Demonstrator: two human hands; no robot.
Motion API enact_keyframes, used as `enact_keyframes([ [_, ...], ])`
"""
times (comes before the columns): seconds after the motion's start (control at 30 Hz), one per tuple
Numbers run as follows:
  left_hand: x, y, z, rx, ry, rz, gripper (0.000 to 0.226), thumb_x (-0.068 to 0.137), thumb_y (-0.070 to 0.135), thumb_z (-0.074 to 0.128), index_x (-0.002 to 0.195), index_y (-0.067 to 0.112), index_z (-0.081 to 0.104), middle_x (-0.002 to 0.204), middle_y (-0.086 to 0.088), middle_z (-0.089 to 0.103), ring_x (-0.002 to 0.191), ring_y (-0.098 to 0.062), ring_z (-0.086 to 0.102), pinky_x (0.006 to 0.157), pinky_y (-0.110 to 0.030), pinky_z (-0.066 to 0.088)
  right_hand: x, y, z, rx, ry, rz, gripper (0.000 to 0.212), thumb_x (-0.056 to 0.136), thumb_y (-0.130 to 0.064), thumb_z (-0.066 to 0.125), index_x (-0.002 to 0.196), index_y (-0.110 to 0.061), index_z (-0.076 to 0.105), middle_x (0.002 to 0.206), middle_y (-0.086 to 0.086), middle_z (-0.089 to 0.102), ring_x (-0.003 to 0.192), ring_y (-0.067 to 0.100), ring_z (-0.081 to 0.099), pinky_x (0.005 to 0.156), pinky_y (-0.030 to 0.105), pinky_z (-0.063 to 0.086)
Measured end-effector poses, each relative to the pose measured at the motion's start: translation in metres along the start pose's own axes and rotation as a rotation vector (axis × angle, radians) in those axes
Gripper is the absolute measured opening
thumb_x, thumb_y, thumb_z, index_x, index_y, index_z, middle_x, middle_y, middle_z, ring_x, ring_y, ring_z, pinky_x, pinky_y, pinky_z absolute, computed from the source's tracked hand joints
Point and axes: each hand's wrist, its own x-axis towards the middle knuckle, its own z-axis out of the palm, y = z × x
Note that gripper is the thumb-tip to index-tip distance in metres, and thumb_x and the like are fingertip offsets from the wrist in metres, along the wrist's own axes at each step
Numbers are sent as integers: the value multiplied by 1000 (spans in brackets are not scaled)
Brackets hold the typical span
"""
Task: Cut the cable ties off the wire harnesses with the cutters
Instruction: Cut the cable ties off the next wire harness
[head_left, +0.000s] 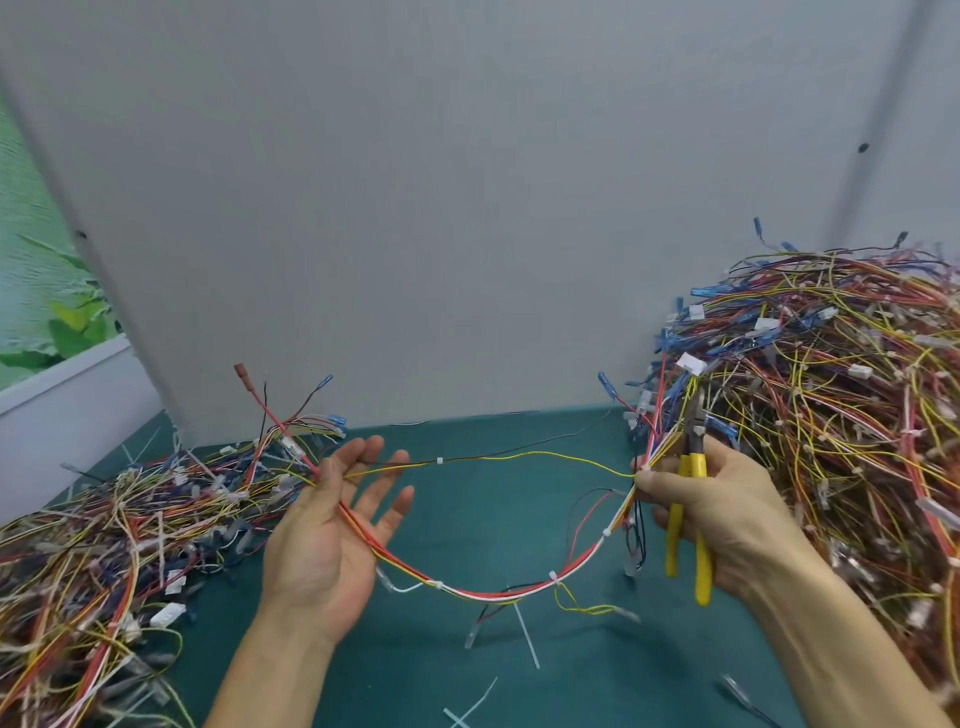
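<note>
A wire harness (488, 590) of red, white and yellow wires sags between my two hands above the green table (467, 675). White cable ties (554, 576) still ring it at several spots. My left hand (332, 525) is palm up with fingers spread, and the harness lies across the palm, pinned by the thumb. My right hand (711, 509) holds the yellow-handled cutters (693, 499), jaws pointing up, and pinches the harness's other end between thumb and forefinger.
A tall heap of tied harnesses (831, 415) rises at the right. A flatter heap of loose wires (114, 540) covers the left. Cut white ties (527, 636) lie on the table in front. A grey wall stands close behind.
</note>
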Motion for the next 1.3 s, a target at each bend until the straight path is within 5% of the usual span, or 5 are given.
enact_keyframes([
  [0.3, 2, 0, -4, 41, 62, 22, 24, 95, 28, 44, 98, 14, 63, 93, -2, 70, 87, -20, 71, 72, -35, 59, 1, 2, 9, 213, 217, -152, 28, 78, 8, 72, 79, -13, 53, 60, 0, 59, 51, 17, 55, 49, 28, 48],
  [0.5, 6, -1, -6, 25, 73, -1, 25, 99, 25, 40, 99, 13, 62, 93, -3, 71, 86, -20, 72, 75, -38, 59, 0, 1, 13, 526, 205, 1, 39, 83, 11, 64, 74, -20, 41, 61, 4, 55, 43, 16, 53, 43, 25, 49],
  [0.9, 7, 8, -8, 45, 169, -51, 25, 102, 28, 36, 97, 21, 60, 89, -4, 66, 79, -22, 71, 71, -38, 59, -5, -3, 17, 626, 226, 113, 37, 83, 8, 66, 74, -19, 43, 64, 8, 59, 43, 14, 58, 47, 28, 55],
  [1.17, -4, 6, -17, 642, 214, -382, 22, 96, 35, 53, 101, 14, 49, 99, -17, 68, 78, -41, 70, 69, -51, 58, -1, -1, 13, 528, 275, -61, 35, 85, 1, 68, 74, -24, 45, 63, -8, 55, 56, 12, 60, 50, 24, 51],
  [1.3, -10, -1, -16, 1091, 210, -436, 30, 96, 43, 51, 105, 14, 49, 86, -21, 69, 54, -29, 68, 48, -33, 54, -2, 3, 17, 404, 286, -141, 29, 83, -1, 70, 75, -21, 50, 55, -12, 57, 57, 14, 59, 56, 29, 49],
])
